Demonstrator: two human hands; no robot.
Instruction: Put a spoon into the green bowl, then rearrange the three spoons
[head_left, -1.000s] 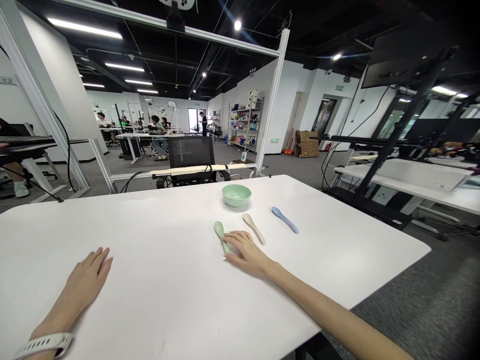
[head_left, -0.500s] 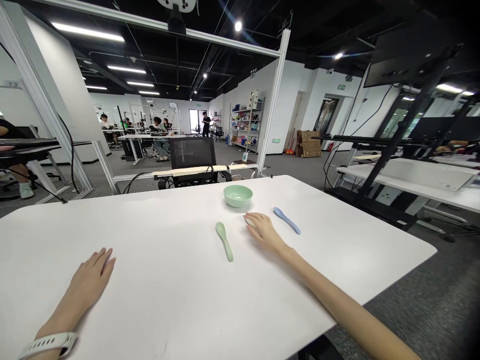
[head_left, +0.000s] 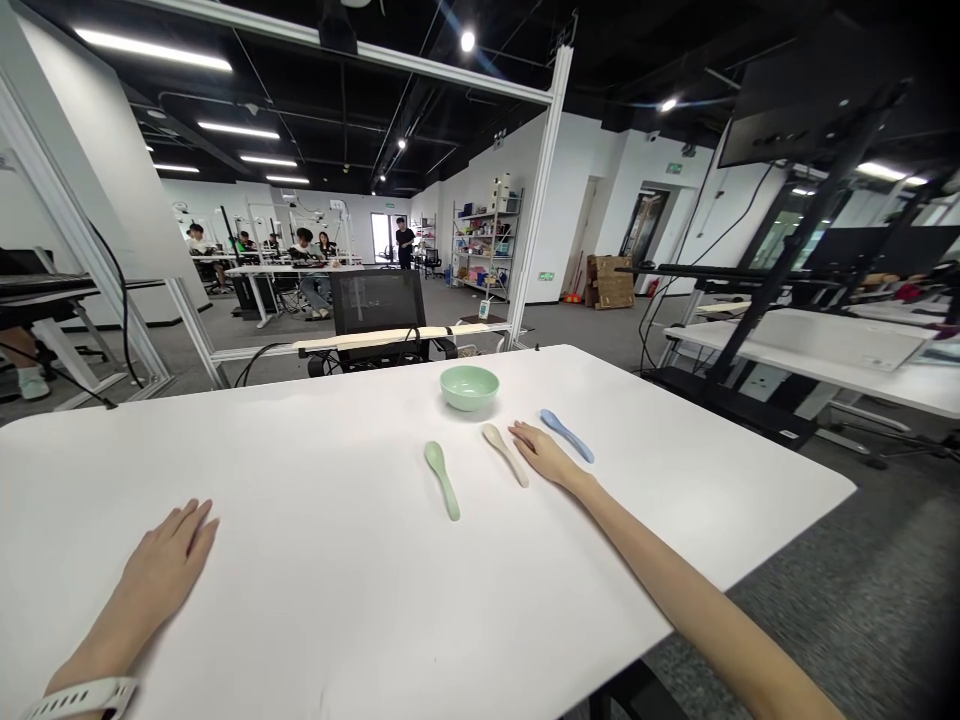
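Observation:
My right hand (head_left: 546,456) lies flat on the white table (head_left: 337,600), fingers stretched out, between a beige spoon (head_left: 505,453) on its left and a blue spoon (head_left: 566,435) on its right. It holds nothing. A green spoon (head_left: 442,479) lies further left. A pale green bowl (head_left: 469,387) stands just beyond the spoons. My left hand (head_left: 161,571) rests palm down on the table at the near left, fingers together and flat, with a white watch band on the wrist.
Behind the table stands a black mesh chair (head_left: 379,305) inside a white metal frame (head_left: 544,190). To the right are a black stand (head_left: 780,270) and another white desk (head_left: 832,350). Several people sit at desks far back left.
My right hand moved from the green spoon's handle rightward, passed over the beige spoon, and now lies between the beige and blue spoons. The left hand stayed put.

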